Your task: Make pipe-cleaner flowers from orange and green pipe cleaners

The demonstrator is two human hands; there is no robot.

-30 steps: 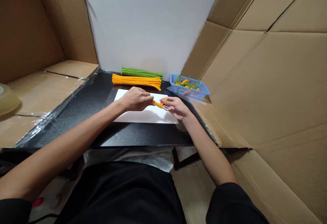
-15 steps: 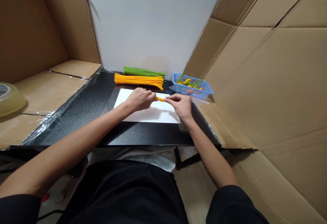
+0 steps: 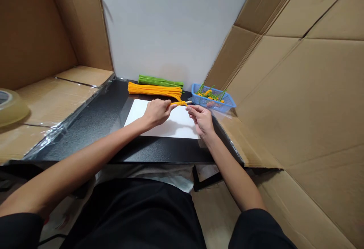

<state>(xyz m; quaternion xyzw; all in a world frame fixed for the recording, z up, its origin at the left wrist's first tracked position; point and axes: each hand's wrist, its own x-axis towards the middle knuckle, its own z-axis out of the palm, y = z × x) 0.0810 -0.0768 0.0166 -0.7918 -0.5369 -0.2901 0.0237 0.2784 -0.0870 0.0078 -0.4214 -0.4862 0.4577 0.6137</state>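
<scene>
My left hand [image 3: 156,111] is closed in a pinch on a thin wooden stick with an orange pipe cleaner [image 3: 178,103] coiled round it. The stick is held level above a white sheet of paper [image 3: 173,124] on the black table [image 3: 99,120]. My right hand [image 3: 201,119] is just right of the coil, fingertips curled close to the stick's end; I cannot make out whether they grip it.
A bundle of orange pipe cleaners [image 3: 153,89] and a bundle of green ones [image 3: 159,81] lie at the back of the table. A blue basket [image 3: 213,101] with small orange and green pieces stands at the back right. Cardboard walls enclose both sides. A tape roll [image 3: 10,107] sits far left.
The stick with the orange coil has risen and swung level, further from me. My right hand has slid off the coil toward the stick's right end. The left hand keeps its pinch.
</scene>
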